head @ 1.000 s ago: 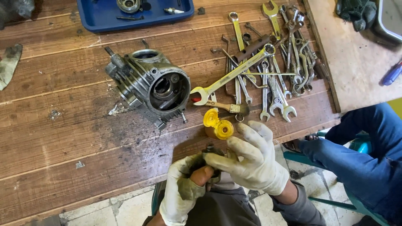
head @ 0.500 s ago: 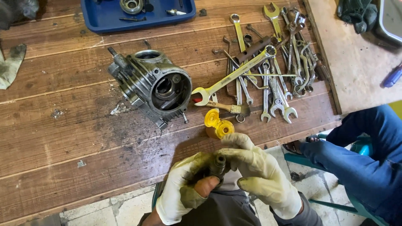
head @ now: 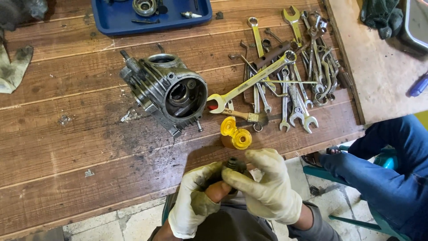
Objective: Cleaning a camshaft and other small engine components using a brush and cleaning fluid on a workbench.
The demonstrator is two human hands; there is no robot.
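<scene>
I see my left hand [head: 192, 206] and right hand [head: 267, 187] both pinching a small dark metal part [head: 232, 166]. I judge it stiff, light and greasy; best held by its rim.

Both gloved hands [head: 236, 187] pinch a small dark part [head: 232, 164] (cylinder head [head: 167, 91] beyond)

We're in a mechanic's workshop, prob. small-engine or motorbike repair. Evidence: a rough, oil-stained plank workbench [head: 80, 147] w/ a greasy finned engine part [head: 165, 91] sitting mid-table. Far right, a loose heap of wrenches [head: 290, 67], open-end and ring types, piled w/o any order. Far side, a blue parts tray [head: 116, 20] w/ small metal bits in it. Far left, a dirty rag [head: 13, 67]. Near edge, we're wearing grimy work gloves [head: 267, 187]. Tiled floor below.
</scene>
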